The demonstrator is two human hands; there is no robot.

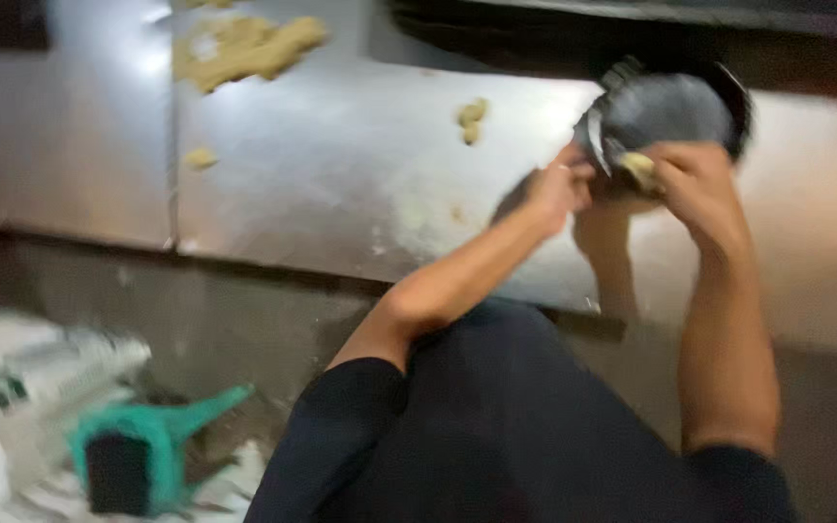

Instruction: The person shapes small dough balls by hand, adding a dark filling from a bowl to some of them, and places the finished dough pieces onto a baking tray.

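Stainless steel counter (341, 184) is seen from above, blurred. At upper right, a dark round pan (670, 111) is steadied at its rim by the closed left hand (559, 189), while yellowish dough (639, 167) is pinched by the right hand (695, 184). More dough (239, 48) is heaped at upper left.

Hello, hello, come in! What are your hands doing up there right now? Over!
Left hand and right hand both gripping dark round pan on steel counter. Yellowish dough bit at right fingers. Dough lumps nearby, none blocking.
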